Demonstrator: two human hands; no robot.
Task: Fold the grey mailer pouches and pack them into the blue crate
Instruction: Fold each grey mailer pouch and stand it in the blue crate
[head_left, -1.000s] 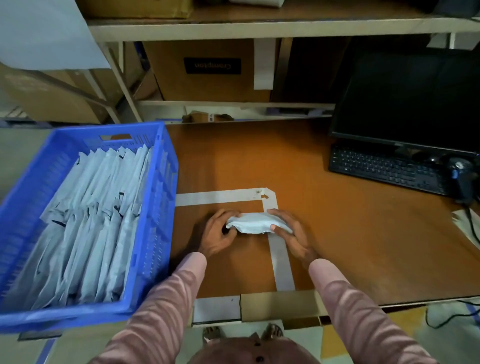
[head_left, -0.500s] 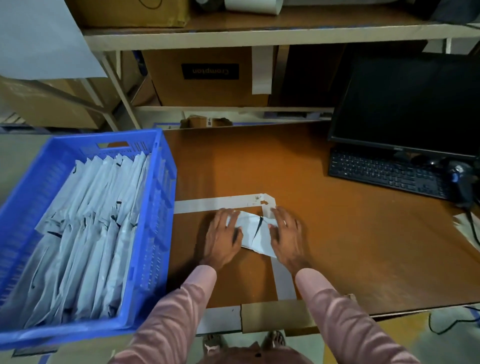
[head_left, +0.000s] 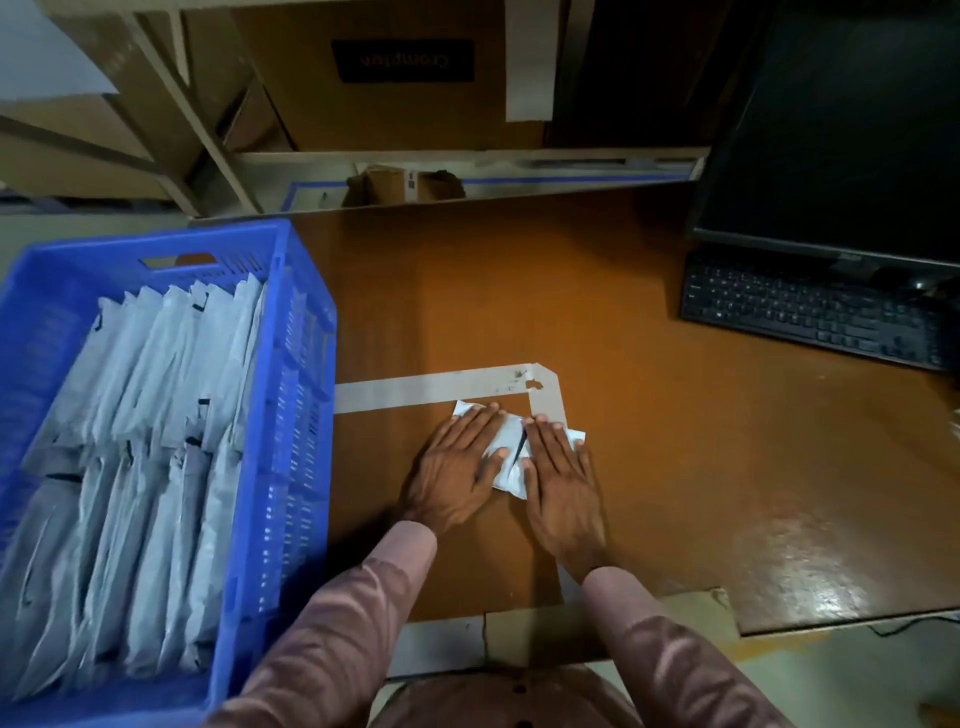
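Left hand (head_left: 457, 467) and right hand (head_left: 558, 480), fingers straight, press the grey mailer pouch (head_left: 506, 457) flat near the bench's front edge, beside the blue crate (head_left: 306, 364). Risk: springy film may unfold once pressure lifts, spoiling the crease.

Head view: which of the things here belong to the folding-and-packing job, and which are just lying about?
In the job:
- grey pouch flat on the table
- left hand and right hand pressing it
- blue crate holding packed pouches

Lying about:
- keyboard
- monitor
- cardboard box on the shelf
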